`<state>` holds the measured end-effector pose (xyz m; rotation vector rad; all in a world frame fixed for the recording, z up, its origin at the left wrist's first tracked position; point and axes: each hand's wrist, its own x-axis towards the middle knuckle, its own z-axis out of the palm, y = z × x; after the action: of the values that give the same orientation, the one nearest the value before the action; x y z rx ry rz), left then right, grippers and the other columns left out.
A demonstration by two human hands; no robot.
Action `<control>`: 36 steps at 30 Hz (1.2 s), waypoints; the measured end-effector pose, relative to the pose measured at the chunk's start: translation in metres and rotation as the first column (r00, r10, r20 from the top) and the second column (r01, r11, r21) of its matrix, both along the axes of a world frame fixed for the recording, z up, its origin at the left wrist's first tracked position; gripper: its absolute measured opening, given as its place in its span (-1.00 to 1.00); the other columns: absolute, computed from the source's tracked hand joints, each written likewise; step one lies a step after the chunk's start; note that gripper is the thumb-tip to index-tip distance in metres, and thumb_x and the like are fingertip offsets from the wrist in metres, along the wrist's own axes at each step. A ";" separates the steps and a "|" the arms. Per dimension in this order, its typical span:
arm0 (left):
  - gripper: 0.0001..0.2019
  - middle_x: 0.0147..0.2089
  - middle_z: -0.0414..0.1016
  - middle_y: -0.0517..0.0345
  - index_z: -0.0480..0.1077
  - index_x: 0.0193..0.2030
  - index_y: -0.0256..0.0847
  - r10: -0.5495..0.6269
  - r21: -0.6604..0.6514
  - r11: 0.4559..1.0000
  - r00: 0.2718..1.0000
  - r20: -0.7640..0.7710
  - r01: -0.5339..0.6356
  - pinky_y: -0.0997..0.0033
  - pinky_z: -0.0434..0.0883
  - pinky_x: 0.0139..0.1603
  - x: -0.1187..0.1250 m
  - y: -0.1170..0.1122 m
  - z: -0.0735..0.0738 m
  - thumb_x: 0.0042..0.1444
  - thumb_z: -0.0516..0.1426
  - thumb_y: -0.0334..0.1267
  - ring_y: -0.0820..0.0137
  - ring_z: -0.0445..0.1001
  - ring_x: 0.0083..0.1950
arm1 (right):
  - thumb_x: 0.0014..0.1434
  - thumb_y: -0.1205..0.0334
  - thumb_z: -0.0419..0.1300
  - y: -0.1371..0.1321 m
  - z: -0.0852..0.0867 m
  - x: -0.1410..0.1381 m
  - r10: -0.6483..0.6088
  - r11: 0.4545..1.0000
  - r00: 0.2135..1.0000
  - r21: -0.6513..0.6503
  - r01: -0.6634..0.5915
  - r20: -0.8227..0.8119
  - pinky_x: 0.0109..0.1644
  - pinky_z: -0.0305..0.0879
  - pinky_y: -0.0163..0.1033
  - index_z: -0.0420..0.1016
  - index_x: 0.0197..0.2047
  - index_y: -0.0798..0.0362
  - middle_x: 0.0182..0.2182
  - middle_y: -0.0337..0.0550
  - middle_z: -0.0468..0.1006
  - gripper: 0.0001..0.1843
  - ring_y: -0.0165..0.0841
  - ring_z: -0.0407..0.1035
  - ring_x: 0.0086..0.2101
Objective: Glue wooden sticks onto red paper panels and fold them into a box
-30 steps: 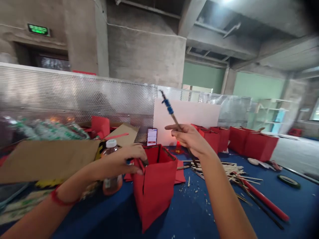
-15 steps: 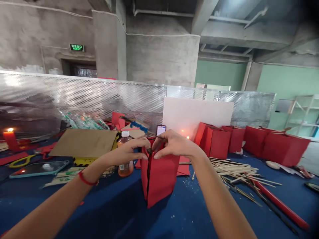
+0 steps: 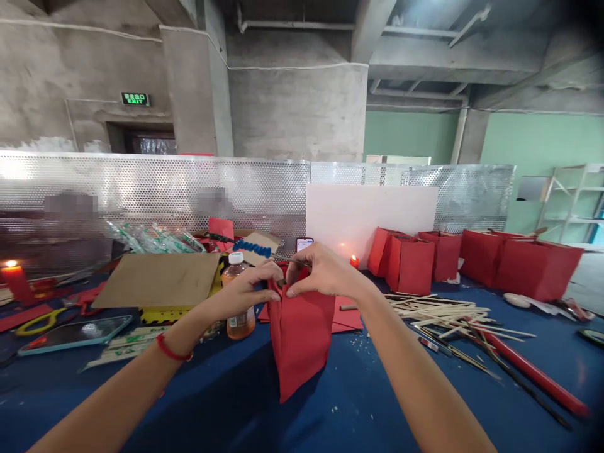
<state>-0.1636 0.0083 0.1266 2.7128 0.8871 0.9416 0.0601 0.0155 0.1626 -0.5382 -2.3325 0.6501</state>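
Observation:
A red four-sided paper box [image 3: 306, 343] stands upright on the blue table in front of me. My left hand [image 3: 262, 284] pinches its top at the near left corner. My right hand [image 3: 311, 270] grips the same corner from the other side, thumb on the near panel's top edge. The two panels meet along the near vertical edge. Behind my fingers, a thin stick with a blue wavy wrap [image 3: 252, 248] and a dark tip slants up to the left. Its right end runs to my right hand; whether the fingers hold it is unclear.
A drink bottle [image 3: 240, 302] stands close left of the box, by a cardboard sheet [image 3: 158, 280]. Lit candles burn at far left [image 3: 16, 280] and behind my right wrist [image 3: 353, 260]. Loose sticks [image 3: 443, 314], a red rod [image 3: 533, 371] and other red boxes [image 3: 410, 264] lie right.
The dark gap along the box's near vertical edge has closed, and the panel edges now meet. The blue-wrapped stick has shifted left and slightly down. Both hands stay at the top corner.

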 end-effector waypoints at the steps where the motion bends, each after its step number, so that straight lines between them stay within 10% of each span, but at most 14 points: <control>1: -0.72 -0.25 0.39 0.12 0.35 -0.32 -0.23 -0.006 -0.003 1.000 1.000 -0.003 0.006 0.37 0.31 -0.06 -0.001 0.000 0.000 0.22 0.10 -0.03 0.37 0.34 -0.16 | -0.10 0.37 0.36 -0.001 0.000 0.000 -0.001 1.000 1.000 0.012 0.001 0.005 -0.35 0.16 -0.30 0.57 -0.46 0.09 -0.49 -0.27 0.54 -0.94 -0.45 0.33 -0.42; 10: -0.71 -0.27 0.40 0.14 0.36 -0.30 -0.23 -0.083 -0.047 0.995 0.996 0.044 0.085 0.36 0.29 -0.02 -0.003 0.000 0.000 0.22 0.10 -0.01 0.38 0.35 -0.17 | -0.11 0.35 0.38 0.000 -0.001 0.002 -0.046 0.998 0.999 0.035 0.046 -0.013 -0.29 0.23 -0.29 0.55 -0.42 0.05 -0.41 -0.25 0.58 -0.87 -0.40 0.40 -0.36; 16: -0.76 -0.30 0.37 0.15 0.31 -0.31 -0.23 -0.065 -0.034 0.997 0.997 0.045 0.067 0.39 0.29 -0.09 -0.001 -0.004 0.001 0.22 0.11 -0.08 0.39 0.32 -0.19 | 0.21 -0.01 0.16 -0.030 0.002 0.025 -0.256 0.962 0.925 0.016 0.271 -0.281 -0.42 0.11 -0.30 0.48 -0.41 0.05 -0.53 -0.25 0.38 -0.68 -0.46 0.21 -0.49; 26: -0.75 -0.29 0.36 0.15 0.34 -0.32 -0.23 -0.109 -0.039 0.993 0.993 0.034 0.110 0.38 0.30 -0.10 0.003 -0.003 -0.003 0.22 0.12 -0.07 0.39 0.32 -0.19 | 0.33 -0.09 -0.08 -0.119 -0.113 0.067 -0.616 0.775 0.760 0.009 0.631 -0.209 -0.36 0.30 -0.24 0.47 -0.23 -0.11 -0.33 -0.07 0.57 -0.62 -0.22 0.46 -0.34; 36: -0.76 -0.27 0.37 0.14 0.36 -0.29 -0.23 -0.100 -0.039 0.994 0.995 0.030 0.101 0.37 0.32 -0.10 0.002 -0.001 -0.005 0.21 0.12 -0.07 0.38 0.33 -0.18 | 0.38 0.07 -0.12 -0.117 -0.144 0.056 -0.672 0.707 0.727 0.172 0.686 -0.139 -0.53 -0.01 -0.25 0.28 -0.41 -0.08 -0.63 -0.25 0.42 -0.65 -0.33 0.30 -0.64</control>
<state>-0.1617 0.0068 0.1218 2.6750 0.7484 0.9285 0.1158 -0.1019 0.0187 -1.1761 -1.8891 0.0542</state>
